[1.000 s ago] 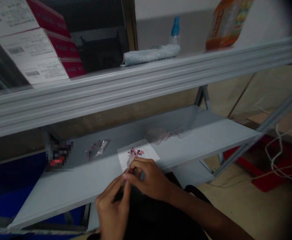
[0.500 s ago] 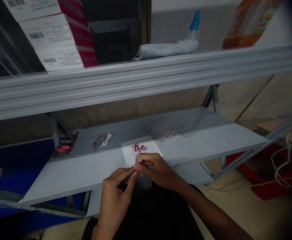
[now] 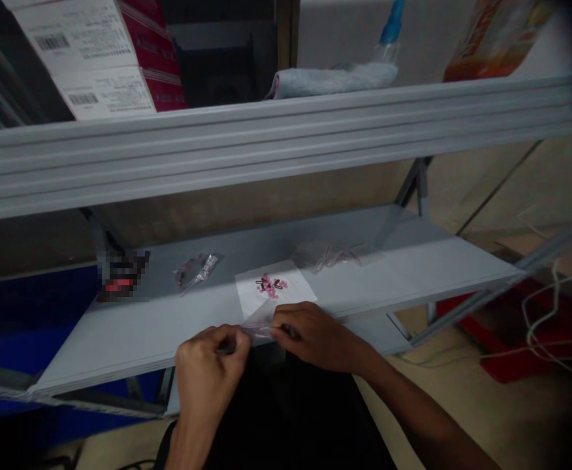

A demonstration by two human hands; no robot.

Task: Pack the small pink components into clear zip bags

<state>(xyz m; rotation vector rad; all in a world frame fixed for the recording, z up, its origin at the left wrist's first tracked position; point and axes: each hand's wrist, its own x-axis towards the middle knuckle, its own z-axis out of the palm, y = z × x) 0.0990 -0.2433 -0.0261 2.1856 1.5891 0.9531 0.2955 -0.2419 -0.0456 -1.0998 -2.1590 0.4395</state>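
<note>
Between my hands a small clear plastic bag (image 3: 260, 322) is stretched, above the front edge of the lower shelf. My left hand (image 3: 212, 365) is closed on its left side, thumb against the fingers. Its right side is pinched by my right hand (image 3: 310, 336). Just beyond the bag lies a white sheet of paper (image 3: 249, 300), and on it a small heap of pink pieces (image 3: 269, 286) with several dark elongated loops. What the bag contains, if anything, cannot be made out.
Clear plastic bags (image 3: 330, 256) lie right of the paper, and a filled clear bag (image 3: 195, 271) lies left. An upper shelf (image 3: 247, 147) crosses in front, holding stacked boxes (image 3: 104, 91), a folded cloth (image 3: 332, 79) and a blue-capped bottle (image 3: 391, 32). White cables (image 3: 535, 326) hang at right.
My hands were together at the fingertips; now they are apart, the left one further left, with the plastic bag spread between them. The view has shifted slightly.
</note>
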